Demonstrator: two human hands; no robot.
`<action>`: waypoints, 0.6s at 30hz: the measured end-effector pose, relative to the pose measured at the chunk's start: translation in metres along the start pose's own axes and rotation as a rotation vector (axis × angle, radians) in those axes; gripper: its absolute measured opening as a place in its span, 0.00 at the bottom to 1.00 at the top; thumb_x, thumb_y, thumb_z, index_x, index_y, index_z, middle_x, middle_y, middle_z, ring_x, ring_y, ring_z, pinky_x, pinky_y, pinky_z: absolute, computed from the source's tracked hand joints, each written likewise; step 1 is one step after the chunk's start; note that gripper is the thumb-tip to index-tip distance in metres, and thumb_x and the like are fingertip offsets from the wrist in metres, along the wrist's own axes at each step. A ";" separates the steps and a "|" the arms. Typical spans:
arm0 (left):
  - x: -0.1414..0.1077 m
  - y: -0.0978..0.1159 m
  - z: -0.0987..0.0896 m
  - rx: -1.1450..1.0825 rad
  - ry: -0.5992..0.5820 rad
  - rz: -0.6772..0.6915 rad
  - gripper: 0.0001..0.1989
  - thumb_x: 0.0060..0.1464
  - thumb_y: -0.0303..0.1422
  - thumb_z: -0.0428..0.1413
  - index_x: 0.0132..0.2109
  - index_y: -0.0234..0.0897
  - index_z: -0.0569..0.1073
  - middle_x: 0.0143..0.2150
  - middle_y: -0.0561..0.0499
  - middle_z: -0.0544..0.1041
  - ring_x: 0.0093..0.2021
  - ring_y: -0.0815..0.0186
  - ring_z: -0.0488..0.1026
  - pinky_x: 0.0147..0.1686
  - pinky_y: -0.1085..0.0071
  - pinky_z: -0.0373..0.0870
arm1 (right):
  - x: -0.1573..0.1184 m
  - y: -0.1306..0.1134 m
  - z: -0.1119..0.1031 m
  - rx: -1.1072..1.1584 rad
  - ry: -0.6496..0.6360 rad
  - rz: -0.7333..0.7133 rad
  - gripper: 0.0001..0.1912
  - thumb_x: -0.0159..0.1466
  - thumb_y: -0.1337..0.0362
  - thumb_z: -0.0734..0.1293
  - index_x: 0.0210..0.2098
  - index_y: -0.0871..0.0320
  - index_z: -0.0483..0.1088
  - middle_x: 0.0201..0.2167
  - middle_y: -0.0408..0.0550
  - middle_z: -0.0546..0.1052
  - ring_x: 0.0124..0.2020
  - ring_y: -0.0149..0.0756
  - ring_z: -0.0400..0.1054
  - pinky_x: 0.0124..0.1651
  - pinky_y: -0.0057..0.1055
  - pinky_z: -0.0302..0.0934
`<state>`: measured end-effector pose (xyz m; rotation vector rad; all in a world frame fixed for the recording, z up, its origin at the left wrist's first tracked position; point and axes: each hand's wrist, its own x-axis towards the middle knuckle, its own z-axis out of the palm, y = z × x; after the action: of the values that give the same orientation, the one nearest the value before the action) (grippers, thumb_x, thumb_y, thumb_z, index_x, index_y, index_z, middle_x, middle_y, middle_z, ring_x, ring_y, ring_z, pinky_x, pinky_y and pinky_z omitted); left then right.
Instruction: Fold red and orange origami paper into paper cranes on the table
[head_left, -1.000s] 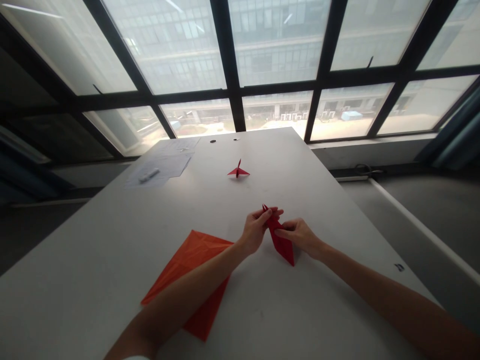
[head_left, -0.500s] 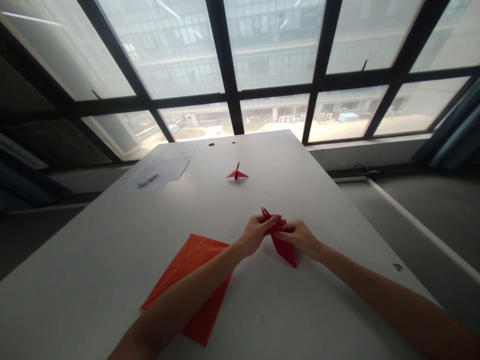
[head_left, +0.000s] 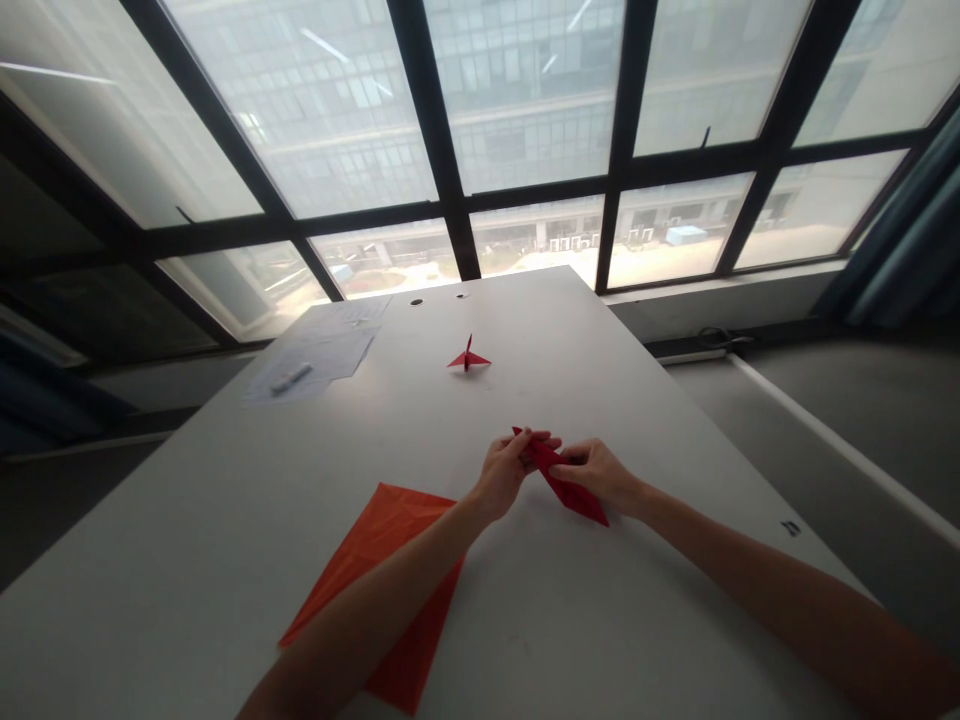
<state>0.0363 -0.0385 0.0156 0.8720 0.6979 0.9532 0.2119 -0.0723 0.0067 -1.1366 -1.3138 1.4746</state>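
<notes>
A narrow, pointed piece of folded red paper (head_left: 577,497) is held between my two hands above the white table. My left hand (head_left: 505,472) grips its upper end, with the thumb near the tip and the fingers behind it. My right hand (head_left: 600,472) pinches its middle from the right side. The paper's lower point slants down to the right. Under my left forearm lies a flat orange-red sheet of paper (head_left: 375,530), partly covered by the arm. Farther back stands a folded red paper crane (head_left: 469,360) with spread wings.
At the back left of the white table (head_left: 300,480) lie printed sheets (head_left: 330,345) with a whitish tube-like object (head_left: 291,378) on them. Two holes pierce the far end of the tabletop. Large dark-framed windows rise behind. A small dark mark (head_left: 790,527) is near the right edge.
The folded red paper has tilted flatter, its lower point swinging right. Its upper end, which showed two split tips, now shows one. The view has shifted slightly.
</notes>
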 end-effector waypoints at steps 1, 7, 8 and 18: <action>0.000 0.000 0.000 -0.001 0.009 0.008 0.20 0.57 0.42 0.59 0.44 0.26 0.77 0.42 0.35 0.81 0.41 0.56 0.79 0.43 0.63 0.72 | 0.001 -0.001 -0.001 -0.001 -0.005 0.009 0.17 0.51 0.55 0.74 0.31 0.64 0.78 0.22 0.43 0.75 0.22 0.28 0.63 0.25 0.25 0.55; 0.000 -0.001 0.000 0.017 0.045 0.042 0.19 0.55 0.42 0.61 0.42 0.27 0.78 0.42 0.35 0.81 0.43 0.55 0.78 0.46 0.60 0.72 | 0.003 -0.002 -0.009 -0.009 -0.061 0.055 0.17 0.51 0.55 0.75 0.31 0.64 0.77 0.22 0.44 0.75 0.21 0.29 0.65 0.24 0.25 0.56; 0.000 -0.002 0.000 0.017 0.044 0.050 0.19 0.55 0.42 0.61 0.42 0.27 0.78 0.42 0.35 0.80 0.44 0.55 0.78 0.47 0.60 0.72 | 0.004 -0.001 -0.010 -0.016 -0.061 0.053 0.16 0.51 0.55 0.75 0.31 0.64 0.77 0.22 0.44 0.75 0.21 0.29 0.65 0.24 0.25 0.56; 0.004 0.010 -0.006 0.020 0.013 0.182 0.16 0.52 0.41 0.63 0.44 0.33 0.78 0.39 0.43 0.79 0.41 0.61 0.76 0.44 0.62 0.73 | 0.004 0.004 -0.022 -0.069 -0.087 0.021 0.15 0.52 0.55 0.74 0.29 0.64 0.78 0.22 0.45 0.77 0.22 0.31 0.67 0.23 0.25 0.57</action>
<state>0.0286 -0.0297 0.0211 0.9596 0.6476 1.1159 0.2317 -0.0634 0.0016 -1.1450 -1.4263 1.5189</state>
